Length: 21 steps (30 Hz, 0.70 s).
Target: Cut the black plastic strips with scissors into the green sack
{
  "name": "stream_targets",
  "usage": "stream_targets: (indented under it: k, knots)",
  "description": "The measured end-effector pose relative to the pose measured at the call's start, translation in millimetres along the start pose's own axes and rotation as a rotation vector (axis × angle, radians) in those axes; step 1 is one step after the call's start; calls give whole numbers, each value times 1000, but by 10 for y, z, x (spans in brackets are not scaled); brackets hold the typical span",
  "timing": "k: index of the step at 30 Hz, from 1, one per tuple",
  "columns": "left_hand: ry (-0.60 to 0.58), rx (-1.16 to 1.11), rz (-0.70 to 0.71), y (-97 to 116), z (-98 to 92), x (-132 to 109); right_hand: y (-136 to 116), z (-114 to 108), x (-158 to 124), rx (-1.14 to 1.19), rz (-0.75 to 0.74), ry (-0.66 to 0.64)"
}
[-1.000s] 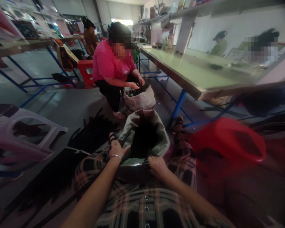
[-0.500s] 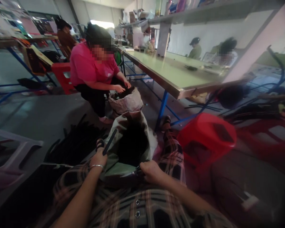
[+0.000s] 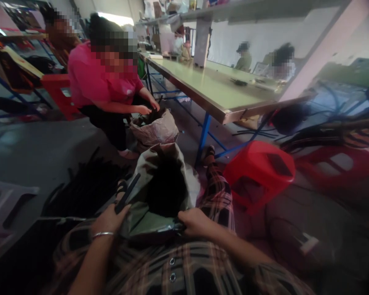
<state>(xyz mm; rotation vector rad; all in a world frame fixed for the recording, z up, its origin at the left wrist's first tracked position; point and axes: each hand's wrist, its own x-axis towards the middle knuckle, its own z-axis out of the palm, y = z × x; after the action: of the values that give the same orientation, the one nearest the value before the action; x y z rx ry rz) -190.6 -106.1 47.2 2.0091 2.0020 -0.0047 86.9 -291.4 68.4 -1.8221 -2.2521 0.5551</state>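
View: head camera, looking down over the person's plaid lap (image 3: 172,262).

Left hand (image 3: 109,221): closed around the lower end of a black strip (image 3: 124,196), which points up and away; a bangle (image 3: 103,235) circles the wrist.

Right hand (image 3: 195,221): clenched on the sack's near rim, at lower center.

Sack (image 3: 144,180): olive, open, propped between the knees, packed with dark strips (image 3: 166,190).

Floor, left of sack: heap of black strips (image 3: 83,192), just beside the left foot.

Upper left: co-worker in a pink shirt (image 3: 101,78), crouching, both hands in a white sack (image 3: 153,133).

Right: red stool (image 3: 258,172), tilted, near the right knee.

Upper center: long green table (image 3: 209,86) on blue legs, with other workers blurred beyond it.
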Motion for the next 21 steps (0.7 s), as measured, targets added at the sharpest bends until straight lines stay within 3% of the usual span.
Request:
stream_targets:
  k: [5, 8, 11, 15, 21]
  knots:
    - [-47, -47, 90, 344, -219, -456, 24, 6, 198, 515, 331, 229]
    - [-73, -180, 227, 477, -119, -597, 12, -96, 368, 896, 426, 249]
    - [-87, -311, 321, 495, 72, -641, 7, -176, 510, 1023, 398, 281]
    - [-80, -466, 389, 448, 197, -632, 76, -66, 629, 1029, 444, 173]
    - [-78, -539, 416, 383, 183, -599, 183, 208, 629, 1033, 512, -14]
